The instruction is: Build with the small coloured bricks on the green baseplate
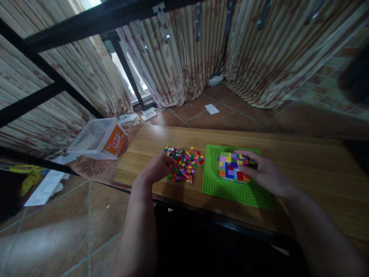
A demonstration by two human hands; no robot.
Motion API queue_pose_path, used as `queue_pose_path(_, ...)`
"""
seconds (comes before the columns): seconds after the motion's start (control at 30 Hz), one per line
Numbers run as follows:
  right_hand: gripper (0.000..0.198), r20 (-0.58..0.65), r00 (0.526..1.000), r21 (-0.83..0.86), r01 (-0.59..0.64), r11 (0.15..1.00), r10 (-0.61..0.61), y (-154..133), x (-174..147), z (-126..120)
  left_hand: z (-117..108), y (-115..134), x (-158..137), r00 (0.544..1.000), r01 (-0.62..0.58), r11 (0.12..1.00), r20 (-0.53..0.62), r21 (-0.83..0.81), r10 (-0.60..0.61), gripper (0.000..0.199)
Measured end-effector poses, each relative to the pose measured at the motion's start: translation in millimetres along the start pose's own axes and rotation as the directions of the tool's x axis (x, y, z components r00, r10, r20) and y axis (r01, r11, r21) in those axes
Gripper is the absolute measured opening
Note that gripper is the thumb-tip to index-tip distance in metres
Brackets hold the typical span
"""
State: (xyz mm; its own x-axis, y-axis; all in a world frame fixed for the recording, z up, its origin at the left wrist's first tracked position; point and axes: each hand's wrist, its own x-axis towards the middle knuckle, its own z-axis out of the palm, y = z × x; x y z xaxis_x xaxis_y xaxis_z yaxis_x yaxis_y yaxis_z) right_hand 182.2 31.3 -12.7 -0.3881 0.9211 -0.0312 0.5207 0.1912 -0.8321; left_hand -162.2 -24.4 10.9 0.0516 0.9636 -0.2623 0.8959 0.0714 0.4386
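A loose pile of small coloured toy bricks [184, 163] lies on the wooden table. My left hand [159, 167] is at the pile's left side, fingers curled down among the bricks; whatever they pinch, if anything, is hidden. On a green studded baseplate [211, 181] to the right sits a squarish, layered block of multicoloured bricks [230, 167]. My right hand [262, 173] grips this brick block from its right side, the index finger along the far edge and the thumb over the top. Part of the block's right side is hidden by the hand.
The wooden table [311, 169] is long and narrow. Left of it, lower down, is a clear plastic box [92, 140] with an orange label. Papers [148, 114] lie on the tiled floor. Curtains [178, 65] hang behind, and a dark metal frame [86, 25] crosses the upper left.
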Motion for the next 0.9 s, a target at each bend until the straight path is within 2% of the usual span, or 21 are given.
queue_pose_path(0.13,0.045,-0.007,1.0,0.019,-0.006,1.0,0.006,-1.6,-0.5,0.5,0.1,6.8,-7.2,1.0,-0.015,0.999,0.017,0.035,0.014,0.02)
queue_pose_path(0.27,0.044,-0.02,1.0,0.023,0.001,1.0,-0.001,-2.2,-0.2,1.3,1.2,19.2,-11.2,0.998,0.039,0.987,0.034,0.153,-0.044,0.014)
queue_pose_path(0.4,0.046,-0.023,1.0,0.016,-0.005,1.0,0.006,-2.4,-0.1,1.8,2.8,26.0,-10.6,0.997,0.075,0.979,0.021,0.191,-0.08,0.012)
queue_pose_path(0.6,0.043,-0.034,0.999,0.01,0.032,0.999,-0.031,-3.2,0.2,1.8,4.5,28.8,-8.5,0.998,0.052,0.97,0.005,0.237,-0.055,0.01)
queue_pose_path(0.73,0.044,-0.034,0.999,0.056,0.041,0.998,-0.039,-1.1,1.0,2.9,-2.8,32.0,-8.8,1.0,0.005,0.983,-0.016,0.182,-0.002,0.012)
queue_pose_path(0.9,0.046,-0.017,0.999,0.097,0.032,0.995,-0.03,-1.3,1.4,3.5,-5.5,35.6,-4.3,0.996,-0.085,0.996,-0.018,0.019,0.085,0.011)
